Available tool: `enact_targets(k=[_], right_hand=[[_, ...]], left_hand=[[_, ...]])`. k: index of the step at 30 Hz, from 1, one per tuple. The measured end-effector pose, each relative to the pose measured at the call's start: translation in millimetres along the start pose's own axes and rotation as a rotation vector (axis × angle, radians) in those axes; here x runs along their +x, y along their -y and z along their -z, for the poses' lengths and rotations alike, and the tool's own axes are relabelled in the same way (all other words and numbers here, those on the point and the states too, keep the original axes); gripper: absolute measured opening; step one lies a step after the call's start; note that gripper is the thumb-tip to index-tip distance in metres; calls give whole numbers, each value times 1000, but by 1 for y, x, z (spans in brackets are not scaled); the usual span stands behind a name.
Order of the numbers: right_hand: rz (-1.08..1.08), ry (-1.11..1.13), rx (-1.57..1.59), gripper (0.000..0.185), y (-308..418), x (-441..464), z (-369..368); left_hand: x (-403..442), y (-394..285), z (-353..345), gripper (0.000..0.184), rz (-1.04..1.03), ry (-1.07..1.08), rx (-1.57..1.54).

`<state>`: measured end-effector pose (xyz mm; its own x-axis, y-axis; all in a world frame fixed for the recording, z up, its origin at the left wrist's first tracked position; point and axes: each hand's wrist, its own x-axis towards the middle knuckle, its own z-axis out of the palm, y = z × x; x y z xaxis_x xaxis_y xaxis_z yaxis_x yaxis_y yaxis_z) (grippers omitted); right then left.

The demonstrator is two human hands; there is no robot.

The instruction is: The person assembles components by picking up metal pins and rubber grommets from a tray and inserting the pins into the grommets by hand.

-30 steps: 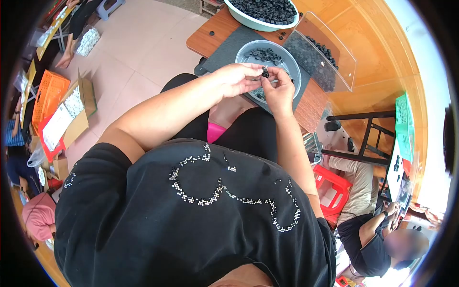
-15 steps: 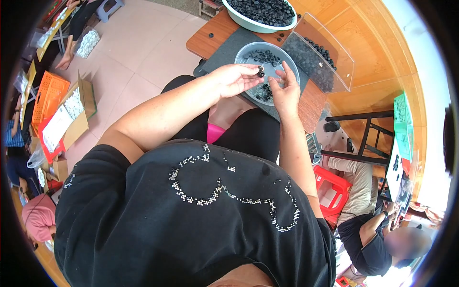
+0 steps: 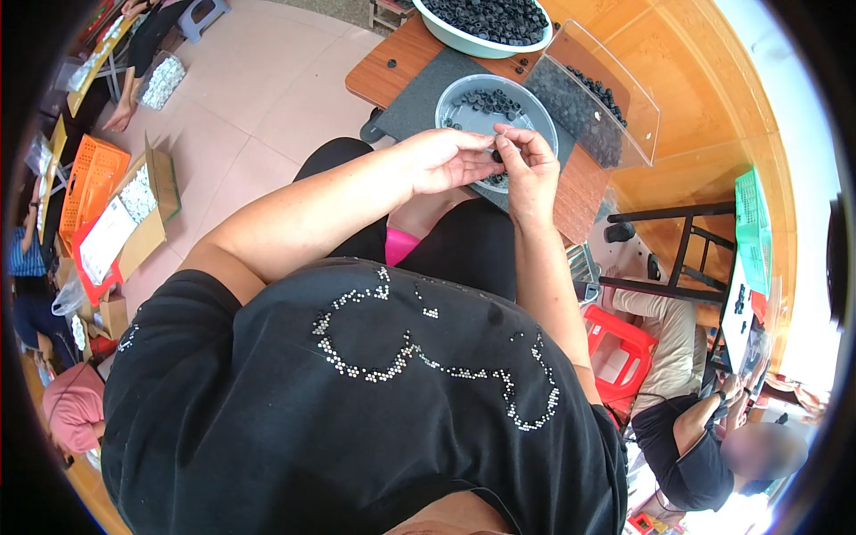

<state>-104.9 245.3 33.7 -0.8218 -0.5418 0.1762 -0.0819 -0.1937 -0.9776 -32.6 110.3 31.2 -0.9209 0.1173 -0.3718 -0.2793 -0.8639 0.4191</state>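
Observation:
Over the near edge of a grey round basin (image 3: pixel 550 134), my two hands meet at the fingertips. My left hand (image 3: pixel 453 160) pinches a small black part (image 3: pixel 497 156), its other fingers partly curled. My right hand (image 3: pixel 532 169) is closed at the same spot, thumb and index finger together; whatever it grips is too small to make out. Loose black parts (image 3: pixel 490 101) lie in the basin, which stands on a dark grey mat (image 3: pixel 415 111).
A pale green basin (image 3: pixel 473 40) full of black parts stands at the table's far end. Right of the grey basin is a clear plastic tray (image 3: pixel 637 147) with more parts. A co-worker (image 3: pixel 687 446) sits at the lower right, near a red stool (image 3: pixel 624 352).
My right hand was apart with spread fingers half a second ago; it has moved left and closed at my left fingertips. The black part is now mostly covered by fingers.

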Motion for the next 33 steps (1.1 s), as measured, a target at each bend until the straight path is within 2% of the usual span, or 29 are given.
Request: enact_targets(k=[3, 7, 11, 16, 19, 22, 26, 33], right_hand=[[56, -40, 63, 10, 12, 2, 4], [-22, -35, 141, 8, 28, -6, 13], [24, 10, -78, 9, 30, -16, 7], [114, 3, -109, 14, 36, -25, -8], [184, -3, -345, 13, 37, -26, -6], [350, -9, -472, 14, 39, -26, -8], [441, -23, -546, 16, 42, -27, -11], [467, -40, -566, 17, 41, -27, -13]], left_hand=[[-2, -1, 1, 25, 15, 4, 13], [-8, -2, 9, 24, -33, 33, 29], [-10, -3, 15, 24, -76, 127, -62], [-23, -9, 4, 24, -110, 170, -92], [-25, -8, 4, 26, -132, 194, -77], [-27, -5, 2, 24, -152, 184, -55], [-32, -4, -3, 31, -153, 180, -26], [-32, 0, -3, 31, -133, 196, -16]])
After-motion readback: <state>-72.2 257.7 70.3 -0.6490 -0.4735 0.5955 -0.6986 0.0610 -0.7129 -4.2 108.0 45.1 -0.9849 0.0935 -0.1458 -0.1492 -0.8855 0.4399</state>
